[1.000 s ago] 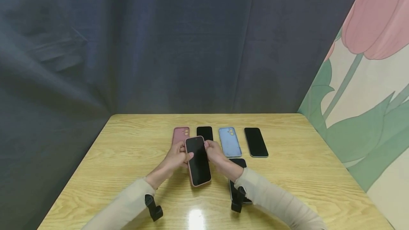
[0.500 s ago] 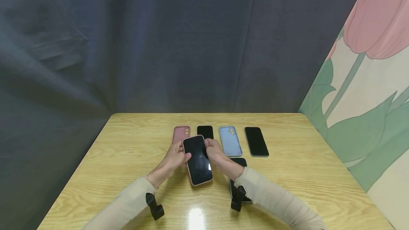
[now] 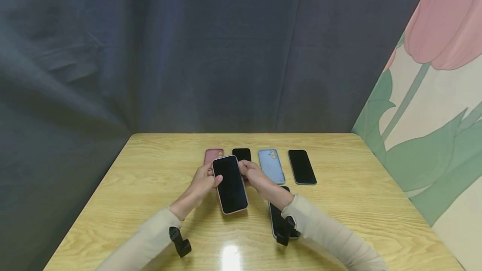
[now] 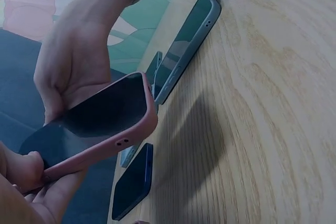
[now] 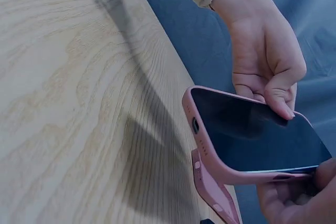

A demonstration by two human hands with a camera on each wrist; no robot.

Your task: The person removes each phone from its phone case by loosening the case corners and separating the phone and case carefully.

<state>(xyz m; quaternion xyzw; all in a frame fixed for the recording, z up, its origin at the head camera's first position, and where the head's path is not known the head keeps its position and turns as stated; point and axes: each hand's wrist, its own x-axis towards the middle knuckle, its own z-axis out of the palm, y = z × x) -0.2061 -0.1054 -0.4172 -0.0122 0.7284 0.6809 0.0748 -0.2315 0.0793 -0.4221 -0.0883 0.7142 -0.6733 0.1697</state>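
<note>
Above a tabletop of pale, yellowish grained wood (image 3: 150,195), a person's left hand (image 3: 202,180) grips a black-screened rectangular phone in a soft pink case (image 3: 230,187), thumb laid over the edge of the glass and bent fingers tucked beneath. Opposite, the right hand (image 3: 254,174) pinches the case near its upper right corner between thumb and curled fingers (some of them hidden by the case). Held between both hands, the cased phone tilts clear of the wood. Just behind lie a darker pink phone case (image 3: 213,156) and a black phone (image 3: 241,154), both partly covered; farther right are a light blue case with camera cutouts (image 3: 271,166) and another dark-screened phone (image 3: 302,167). One more black-faced, pale-rimmed phone (image 3: 279,220) rests partly under the right forearm. Cream sleeves (image 3: 144,237) cover both arms, a dark blue-grey curtain (image 3: 226,53) hangs behind, and a pink tulip mural (image 3: 433,74) fills the right side.
</note>
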